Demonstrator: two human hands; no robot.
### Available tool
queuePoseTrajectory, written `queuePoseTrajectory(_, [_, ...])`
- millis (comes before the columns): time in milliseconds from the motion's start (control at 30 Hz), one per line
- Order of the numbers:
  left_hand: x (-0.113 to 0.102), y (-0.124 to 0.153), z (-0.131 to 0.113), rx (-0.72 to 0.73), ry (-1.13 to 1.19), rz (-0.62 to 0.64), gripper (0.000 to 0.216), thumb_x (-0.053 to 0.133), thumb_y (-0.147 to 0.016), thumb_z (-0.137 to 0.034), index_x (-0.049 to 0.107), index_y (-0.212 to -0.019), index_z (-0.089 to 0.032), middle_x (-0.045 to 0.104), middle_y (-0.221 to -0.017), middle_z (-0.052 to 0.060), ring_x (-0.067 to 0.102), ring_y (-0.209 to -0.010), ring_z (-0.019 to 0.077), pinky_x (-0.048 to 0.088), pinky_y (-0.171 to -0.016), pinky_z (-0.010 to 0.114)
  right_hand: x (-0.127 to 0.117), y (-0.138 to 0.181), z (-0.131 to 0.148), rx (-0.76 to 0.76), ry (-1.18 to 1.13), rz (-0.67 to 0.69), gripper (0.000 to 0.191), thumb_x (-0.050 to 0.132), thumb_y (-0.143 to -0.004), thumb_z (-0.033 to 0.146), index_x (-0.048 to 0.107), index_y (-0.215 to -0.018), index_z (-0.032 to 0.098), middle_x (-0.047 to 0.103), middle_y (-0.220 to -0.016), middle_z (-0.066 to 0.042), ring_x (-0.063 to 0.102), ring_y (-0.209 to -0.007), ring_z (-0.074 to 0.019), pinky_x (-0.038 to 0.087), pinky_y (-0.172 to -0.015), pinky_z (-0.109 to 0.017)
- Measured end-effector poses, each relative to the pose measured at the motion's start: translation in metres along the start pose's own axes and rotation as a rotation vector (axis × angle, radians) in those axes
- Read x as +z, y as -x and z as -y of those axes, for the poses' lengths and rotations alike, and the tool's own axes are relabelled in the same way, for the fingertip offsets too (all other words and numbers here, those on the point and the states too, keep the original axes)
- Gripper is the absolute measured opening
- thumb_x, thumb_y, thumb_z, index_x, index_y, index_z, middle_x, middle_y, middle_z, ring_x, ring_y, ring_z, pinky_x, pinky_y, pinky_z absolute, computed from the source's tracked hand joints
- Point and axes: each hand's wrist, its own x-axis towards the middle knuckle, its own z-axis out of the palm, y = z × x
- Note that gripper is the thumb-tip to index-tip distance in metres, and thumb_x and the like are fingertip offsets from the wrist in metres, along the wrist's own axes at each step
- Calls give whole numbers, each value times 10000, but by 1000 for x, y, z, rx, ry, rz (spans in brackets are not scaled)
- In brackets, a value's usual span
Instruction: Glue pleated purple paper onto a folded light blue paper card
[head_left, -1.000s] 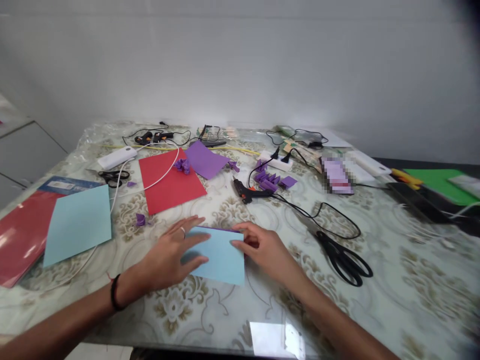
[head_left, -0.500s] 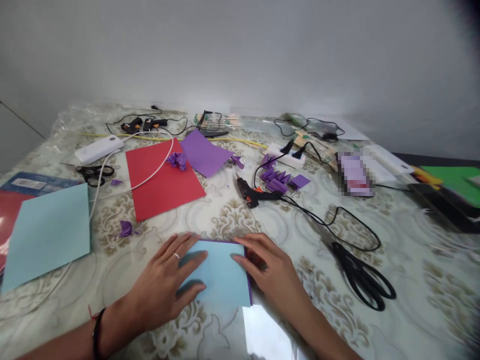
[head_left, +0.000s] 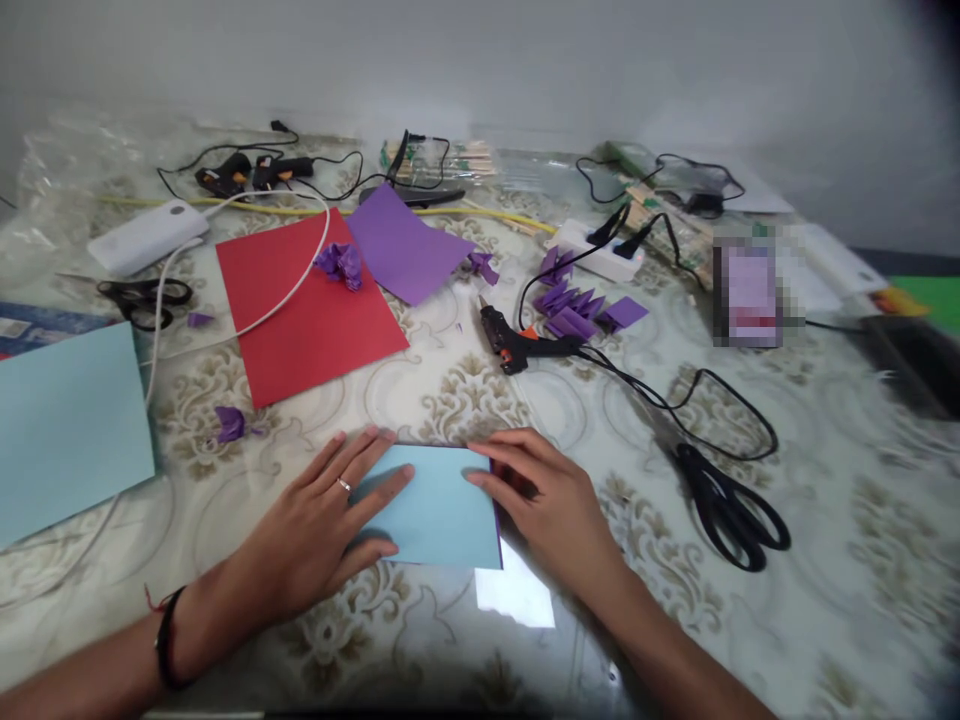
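A light blue sheet of paper lies flat before me, with a thin purple edge showing beneath its right side. Spread over its left part is my left hand, fingers stretched out and pressing it down. At the upper right corner, my right hand grips the paper's edge between thumb and fingers; some of its fingertips are hidden. Beyond the hands lies a black glue gun, beside several folded purple paper pieces. Black-handled scissors rest to the right.
A red sheet carries a crumpled purple paper, with a purple sheet alongside. Another light blue sheet is at left. Cables cross the table from a white power strip. More scissors lie at left.
The camera view has shifted, so the table's things appear higher and farther apart. Both hands stay on the light blue paper, with the purple edge now showing less along the right.
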Motion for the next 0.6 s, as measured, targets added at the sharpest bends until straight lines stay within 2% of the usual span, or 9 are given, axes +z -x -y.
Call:
queuePoseTrajectory(200, [-1, 1, -2, 6, -28, -2, 615, 457, -1106, -471, 371, -1666, -232, 300, -1748, 180, 333, -1601, 377, 346, -1267, 595, 3, 0, -3, -10, -2, -15, 187, 729, -972, 312, 827, -1131, 302, 738, -1115, -61, 712, -853, -218, 629, -903, -443])
queuePoseTrajectory(600, [-1, 0, -4, 5, -63, 17, 618, 480, -1097, -418, 344, -1678, -255, 296, -1758, 139, 294, -1617, 353, 289, -1289, 596, 0, 0, -4, 2, -82, -1, 195, 762, -935, 260, 817, -1121, 282, 724, -1075, -51, 690, -812, -200, 621, -843, -401])
